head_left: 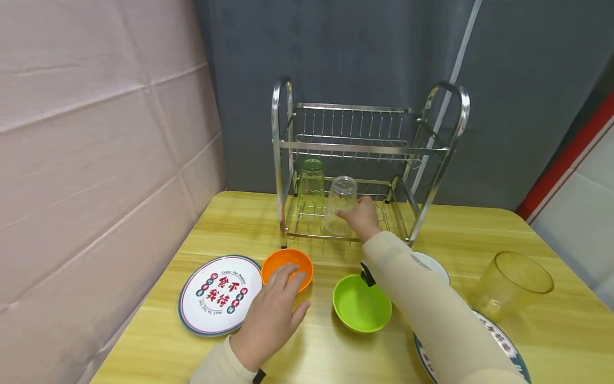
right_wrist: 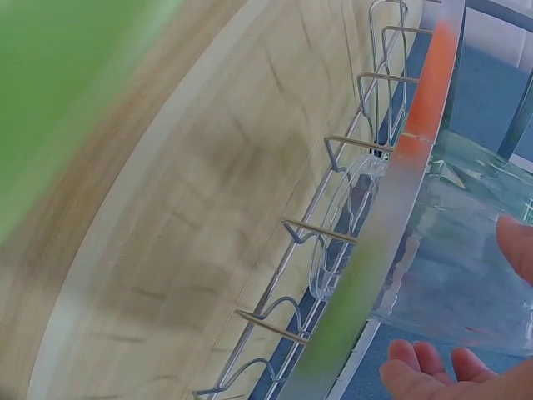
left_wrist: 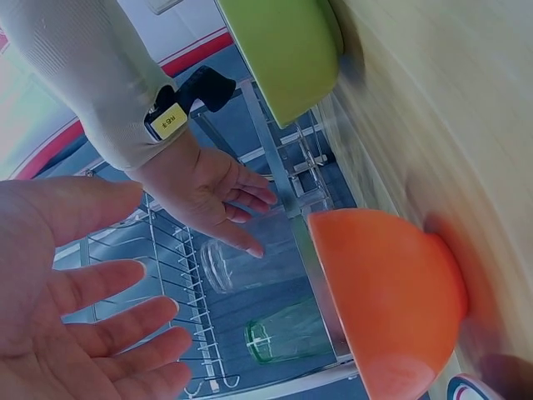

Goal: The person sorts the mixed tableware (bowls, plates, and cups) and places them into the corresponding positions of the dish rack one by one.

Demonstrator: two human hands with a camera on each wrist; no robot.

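Clear glass [head_left: 339, 205] stands upside down on the lower tier of the dish rack [head_left: 369, 144], near the tier's front rail, just right of the green glass [head_left: 312, 184], which is also inverted there.

Nearest the viewer, the left hand [head_left: 271, 317] hovers over the table [head_left: 336, 352] in front of the rack, fingers [left_wrist: 100, 283] spread and straight, holding nothing; the fingertips lie at the near rim of the orange bowl [head_left: 287, 266]. Left of that bowl, edges touching, lies a printed plate [head_left: 218, 293]. The green bowl [head_left: 361, 303] sits right of the orange bowl with a bare strip of table between them.

A second printed plate [head_left: 503, 341] lies right of the green bowl under the right forearm, and a yellowish cup [head_left: 513, 282] leans on its side beyond that plate.

Farther back, the right hand [head_left: 362, 216] reaches over the rack's front rail; its fingers [right_wrist: 425, 362] curl loosely around the clear glass at its side. Open wire floor remains to the right of the clear glass. The upper tier is above both glasses.
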